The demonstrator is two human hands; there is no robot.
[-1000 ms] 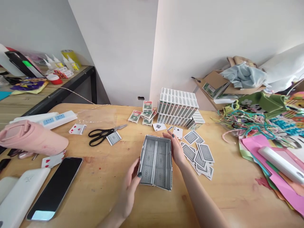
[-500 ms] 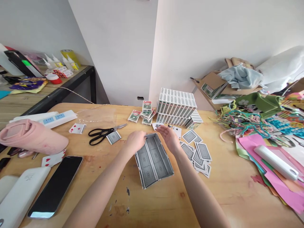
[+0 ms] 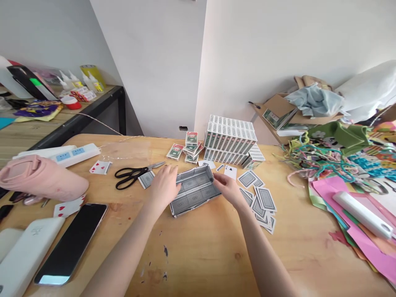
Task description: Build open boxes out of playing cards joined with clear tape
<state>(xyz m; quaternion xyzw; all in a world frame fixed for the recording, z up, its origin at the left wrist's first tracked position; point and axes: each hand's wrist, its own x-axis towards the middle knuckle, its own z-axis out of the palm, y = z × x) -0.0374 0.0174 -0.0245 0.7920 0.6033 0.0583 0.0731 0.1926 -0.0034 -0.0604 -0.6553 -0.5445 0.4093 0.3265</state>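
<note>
Tray (image 3: 193, 192) made of playing cards, its hollow side up, lies at the middle of the wooden table (image 3: 198, 264), between the person's two hands. Its long sides run left to right at a slant, with the left end nearer. Whether its base fully touches the wood cannot be told.

On the right, the right hand (image 3: 228, 189) pinches the tray's right end, the thumb at the inner side of the wall. On the left, the left hand (image 3: 164, 185) is at the tray's far left corner with its back up; its fingertips are partly hidden, so whether they grasp the wall cannot be told.

Just left of the left hand are a patterned card (image 3: 146, 180) and black scissors (image 3: 131, 175). Beyond the tray, toward the wall, stand a small pile of card packs (image 3: 192, 148) and, to its right, a large stack of card packs (image 3: 230, 138). Loose cards (image 3: 262, 202) overlap face down to the right of the right hand. A dark phone (image 3: 72, 243) lies at the near left.
</note>
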